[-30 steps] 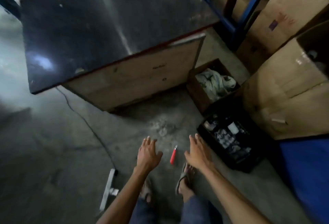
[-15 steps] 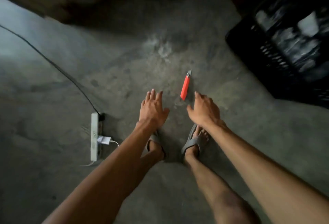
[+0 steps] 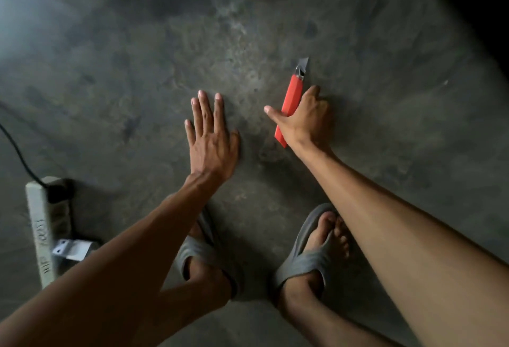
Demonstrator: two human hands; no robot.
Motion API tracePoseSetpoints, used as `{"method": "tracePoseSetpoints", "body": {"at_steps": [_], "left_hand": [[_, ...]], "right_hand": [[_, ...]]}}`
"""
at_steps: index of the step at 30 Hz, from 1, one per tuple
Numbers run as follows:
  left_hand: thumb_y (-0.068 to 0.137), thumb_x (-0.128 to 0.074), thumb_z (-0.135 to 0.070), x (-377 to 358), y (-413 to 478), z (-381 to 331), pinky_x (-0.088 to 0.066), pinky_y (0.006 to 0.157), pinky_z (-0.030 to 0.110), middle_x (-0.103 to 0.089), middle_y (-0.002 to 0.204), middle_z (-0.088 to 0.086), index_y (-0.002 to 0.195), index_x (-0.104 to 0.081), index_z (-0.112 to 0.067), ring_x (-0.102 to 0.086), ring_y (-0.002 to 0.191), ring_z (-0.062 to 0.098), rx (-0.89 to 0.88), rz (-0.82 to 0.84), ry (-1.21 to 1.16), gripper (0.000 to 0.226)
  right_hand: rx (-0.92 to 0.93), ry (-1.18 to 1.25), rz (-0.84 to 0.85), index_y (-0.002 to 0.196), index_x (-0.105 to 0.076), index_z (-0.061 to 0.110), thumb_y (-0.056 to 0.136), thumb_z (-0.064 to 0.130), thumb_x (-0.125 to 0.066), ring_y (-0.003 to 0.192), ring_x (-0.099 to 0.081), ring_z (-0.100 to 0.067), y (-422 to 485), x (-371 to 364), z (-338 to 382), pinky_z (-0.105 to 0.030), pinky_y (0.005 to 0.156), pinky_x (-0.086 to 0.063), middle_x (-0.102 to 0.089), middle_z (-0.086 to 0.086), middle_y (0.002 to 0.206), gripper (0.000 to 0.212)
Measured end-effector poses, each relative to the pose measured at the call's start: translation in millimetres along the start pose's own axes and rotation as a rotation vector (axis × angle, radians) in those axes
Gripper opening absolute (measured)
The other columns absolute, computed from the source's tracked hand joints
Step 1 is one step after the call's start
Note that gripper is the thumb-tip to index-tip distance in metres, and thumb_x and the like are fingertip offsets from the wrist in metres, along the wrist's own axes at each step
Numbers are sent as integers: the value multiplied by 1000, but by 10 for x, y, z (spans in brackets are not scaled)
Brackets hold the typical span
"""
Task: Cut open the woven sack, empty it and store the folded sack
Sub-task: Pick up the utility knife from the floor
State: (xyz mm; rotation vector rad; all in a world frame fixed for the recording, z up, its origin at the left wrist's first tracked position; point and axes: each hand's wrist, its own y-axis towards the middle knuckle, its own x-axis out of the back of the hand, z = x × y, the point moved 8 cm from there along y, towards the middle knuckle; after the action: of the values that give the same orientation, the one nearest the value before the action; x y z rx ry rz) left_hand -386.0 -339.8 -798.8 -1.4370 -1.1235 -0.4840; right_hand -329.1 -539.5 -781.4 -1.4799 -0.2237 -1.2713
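Centre frame: your right hand [image 3: 308,118] fingers closing round the orange-handled utility knife [image 3: 292,104] w/ blade out; left hand [image 3: 210,137] flat, released. Sack unseen; cutting, emptying, folding all remain.

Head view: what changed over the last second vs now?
The right hand reached down to the red utility knife and is now closing on its handle; half a second ago it was just short of it. The camera dropped toward the floor. The left hand stays open, fingers spread. The knife lies in the same spot, blade pointing away; the power strip is unmoved.
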Motion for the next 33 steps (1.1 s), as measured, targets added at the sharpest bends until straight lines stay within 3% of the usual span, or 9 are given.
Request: {"method": "tracePoseSetpoints", "body": {"at_steps": [6,10,12,14,15,18,21,27,33], "left_hand": [[99,-44,-36,-28,10,-41,-2,126,53,13,168,14,161,1,-16,15,155,32,28,33,-38,80],[96,-50,-34,16,12,-16,-4,125,51,16,168,14,161,3,-16,17,155,32,11,113,-25,86],[95,-52,-35,44,25,-15,-5,126,49,16,168,15,161,3,-16,17,155,33,13,168,-12,88],[96,-53,-36,114,46,-28,-5,127,48,15,168,16,161,1,-15,16,155,32,14,220,15,88],[96,-53,-37,171,51,-38,-3,127,46,13,168,16,161,0,-15,15,155,32,17,251,33,86],[99,-51,-39,506,-28,-133,1,127,43,10,169,16,161,-4,-13,15,155,29,8,296,100,82],[99,-50,-41,1075,-292,-307,3,127,41,10,169,16,161,-3,-13,15,155,28,-25,299,122,83],[98,-52,-42,2858,-1314,-516,0,127,41,7,169,16,161,-3,-13,12,156,28,-71,349,119,85],[95,-57,-41,5263,-2509,-602,-4,127,43,3,169,16,161,-6,-13,10,156,29,13,233,-35,88]], "right_hand": [[1,82,-2,108,-61,9,79,50,-75,101,-71,-31,-4,-26,-42,-36,79,-54,-73,-13,109,53],[-28,257,129,95,-66,7,72,44,-63,87,-74,-34,43,-169,-196,-42,78,-60,-76,-14,92,43],[-55,300,197,98,-61,5,71,40,-54,82,-73,-36,36,-157,-220,-43,73,-62,-74,-16,93,45],[-69,323,279,106,-53,4,85,30,-53,63,-67,-29,-59,-52,-172,-27,54,-59,-70,-15,92,34],[-75,339,286,111,-52,4,89,28,-54,60,-64,-27,-133,45,-133,-26,51,-56,-69,-16,93,33],[-2,297,204,118,-51,5,86,35,-69,90,-67,-28,-351,440,-22,-35,80,-54,-69,-12,105,47],[121,210,145,118,-49,4,90,21,-68,106,-65,-33,-769,966,220,-32,85,-46,-69,-17,114,38],[273,107,50,109,-58,6,88,22,-70,106,-57,-34,-2007,2528,980,-26,87,-33,-60,-18,114,29],[392,24,-42,100,-61,13,83,30,-76,104,-60,-31,-3520,4522,2068,-36,82,-49,-58,-9,109,29]]}}
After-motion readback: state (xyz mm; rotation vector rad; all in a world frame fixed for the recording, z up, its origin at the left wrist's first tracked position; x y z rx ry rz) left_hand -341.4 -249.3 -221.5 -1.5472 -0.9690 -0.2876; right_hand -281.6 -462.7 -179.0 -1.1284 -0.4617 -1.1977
